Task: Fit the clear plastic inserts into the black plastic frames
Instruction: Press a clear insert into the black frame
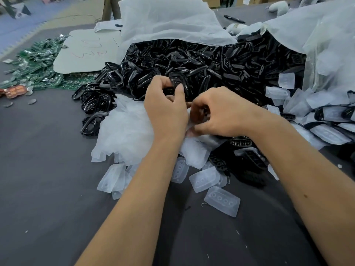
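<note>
Left hand (166, 110): raised, back toward camera, fingers and thumb curled in a pinch. Right hand (219, 114): just beside it, knuckles up, fingers curled under, fingertips nearly meeting the left. Both forearms bare, converging from below.

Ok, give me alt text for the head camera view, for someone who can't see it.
Two bare hands work together over a grey table: the left hand pinches a black frame, and the right hand curls beside it. Behind them black frames spill from a white bag, clear inserts lie in front, and green circuit boards lie far left.
</note>
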The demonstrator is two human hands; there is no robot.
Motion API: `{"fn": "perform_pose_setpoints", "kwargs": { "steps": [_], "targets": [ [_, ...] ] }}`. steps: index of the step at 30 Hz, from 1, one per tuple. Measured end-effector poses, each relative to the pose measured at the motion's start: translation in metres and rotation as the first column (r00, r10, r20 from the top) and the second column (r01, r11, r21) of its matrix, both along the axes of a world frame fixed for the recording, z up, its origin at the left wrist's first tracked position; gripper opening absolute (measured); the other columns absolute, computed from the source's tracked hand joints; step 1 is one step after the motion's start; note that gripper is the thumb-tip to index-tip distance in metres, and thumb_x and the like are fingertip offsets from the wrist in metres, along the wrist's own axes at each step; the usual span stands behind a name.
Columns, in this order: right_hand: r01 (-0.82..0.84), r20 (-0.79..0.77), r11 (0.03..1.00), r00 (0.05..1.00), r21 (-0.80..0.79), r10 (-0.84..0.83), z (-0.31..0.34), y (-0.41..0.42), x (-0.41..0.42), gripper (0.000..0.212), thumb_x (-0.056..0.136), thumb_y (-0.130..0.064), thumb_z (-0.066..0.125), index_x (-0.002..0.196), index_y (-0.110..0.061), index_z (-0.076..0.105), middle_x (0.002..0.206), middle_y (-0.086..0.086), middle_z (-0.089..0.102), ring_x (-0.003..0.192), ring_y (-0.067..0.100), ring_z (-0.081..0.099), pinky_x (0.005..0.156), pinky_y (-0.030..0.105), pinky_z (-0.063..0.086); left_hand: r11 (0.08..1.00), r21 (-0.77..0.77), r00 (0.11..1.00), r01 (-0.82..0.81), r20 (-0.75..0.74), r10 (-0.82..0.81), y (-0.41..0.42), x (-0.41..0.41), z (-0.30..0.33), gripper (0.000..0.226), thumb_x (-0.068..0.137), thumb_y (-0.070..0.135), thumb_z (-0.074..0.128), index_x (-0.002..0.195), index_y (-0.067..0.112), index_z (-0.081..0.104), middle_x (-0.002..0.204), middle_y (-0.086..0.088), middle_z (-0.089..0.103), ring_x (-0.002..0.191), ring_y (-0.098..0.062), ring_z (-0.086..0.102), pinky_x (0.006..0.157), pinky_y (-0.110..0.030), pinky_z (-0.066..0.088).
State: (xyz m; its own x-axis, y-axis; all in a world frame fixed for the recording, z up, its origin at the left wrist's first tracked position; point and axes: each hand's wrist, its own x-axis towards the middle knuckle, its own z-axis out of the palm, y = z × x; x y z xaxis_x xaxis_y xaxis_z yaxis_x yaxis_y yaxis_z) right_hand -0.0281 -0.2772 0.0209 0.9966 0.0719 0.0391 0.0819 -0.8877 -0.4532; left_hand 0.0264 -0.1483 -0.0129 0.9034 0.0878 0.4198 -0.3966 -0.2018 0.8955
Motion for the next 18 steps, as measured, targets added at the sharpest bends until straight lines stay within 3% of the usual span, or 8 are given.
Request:
{"fn": "perform_pose_setpoints", "kwargs": {
  "steps": [3,6,8,10,14,16,18],
  "targets": [
    [-0.017,-0.041,0.999,0.999,0.049,0.019,0.0,-0.005,0.001,0.025,0.072,-0.043,0.092,0.076,-0.03,0.071,0.075,-0.015,0.066,0.071,-0.001,0.062,0.066,0.021,0.046,1.0,-0.021,0.999,0.022,-0.027,-0.022,0.0,0.0,0.0,0.01,0.097,0.007,0.067,0.097,0.009,0.057,0.095,0.004,0.056,0.064,0.003,0.054,0.073,-0.033,0.06],
    [-0.023,0.007,0.97,1.0,0.243,0.022,-0.004,-0.014,0.0,0.018,0.079,-0.031,0.09,0.077,-0.025,0.074,0.07,-0.007,0.07,0.059,0.001,0.059,0.061,0.022,0.047,0.997,-0.042,0.996,0.059,-0.058,-0.062,-0.001,0.0,-0.001,0.009,0.098,0.005,0.067,0.102,0.004,0.059,0.088,0.006,0.054,0.058,0.005,0.06,0.061,-0.022,0.058],
    [-0.012,0.021,0.88,1.0,0.475,0.002,-0.006,-0.019,-0.003,0.016,0.083,-0.024,0.088,0.08,-0.015,0.076,0.067,0.003,0.071,0.054,0.01,0.059,0.054,0.022,0.048,0.998,-0.033,0.994,0.062,-0.083,-0.064,-0.002,-0.001,-0.001,0.01,0.097,0.005,0.068,0.101,0.006,0.058,0.083,0.01,0.053,0.057,0.009,0.06,0.062,-0.016,0.054],
    [0.038,0.062,0.766,0.993,0.642,-0.102,-0.009,-0.023,-0.002,0.016,0.085,-0.021,0.086,0.08,-0.011,0.074,0.062,0.003,0.069,0.048,0.009,0.056,0.047,0.018,0.044,0.997,-0.022,0.993,0.073,-0.096,-0.075,-0.001,-0.001,0.0,0.011,0.097,0.006,0.068,0.1,0.008,0.058,0.082,0.01,0.054,0.061,0.009,0.061,0.066,-0.013,0.053],
    [0.088,0.108,0.546,0.942,0.833,-0.318,-0.019,-0.019,0.004,0.011,0.092,-0.015,0.078,0.083,-0.012,0.073,0.062,-0.002,0.065,0.049,0.009,0.05,0.041,0.019,0.036,0.989,-0.034,0.979,0.143,-0.14,-0.146,0.0,-0.002,0.002,0.016,0.098,0.009,0.069,0.098,0.018,0.056,0.09,0.005,0.058,0.078,-0.027,0.074,0.067,-0.038,0.065],
    [0.072,0.122,0.517,0.935,0.853,-0.332,-0.026,-0.015,0.004,0.007,0.094,-0.012,0.076,0.088,-0.01,0.074,0.062,-0.003,0.066,0.05,0.01,0.052,0.041,0.021,0.037,0.989,-0.035,0.979,0.145,-0.138,-0.148,0.0,-0.003,0.002,0.017,0.098,0.009,0.07,0.098,0.02,0.057,0.094,0.003,0.06,0.083,-0.03,0.072,0.061,-0.028,0.062],
    [0.061,0.139,0.501,0.925,0.863,-0.353,-0.031,-0.014,0.004,0.006,0.096,-0.01,0.074,0.092,-0.005,0.074,0.064,-0.001,0.067,0.051,0.012,0.055,0.041,0.022,0.039,0.989,-0.043,0.98,0.143,-0.135,-0.148,-0.001,-0.003,0.001,0.015,0.097,0.008,0.071,0.101,0.016,0.059,0.095,0.003,0.061,0.078,-0.015,0.072,0.057,-0.018,0.058]
  ]
}}
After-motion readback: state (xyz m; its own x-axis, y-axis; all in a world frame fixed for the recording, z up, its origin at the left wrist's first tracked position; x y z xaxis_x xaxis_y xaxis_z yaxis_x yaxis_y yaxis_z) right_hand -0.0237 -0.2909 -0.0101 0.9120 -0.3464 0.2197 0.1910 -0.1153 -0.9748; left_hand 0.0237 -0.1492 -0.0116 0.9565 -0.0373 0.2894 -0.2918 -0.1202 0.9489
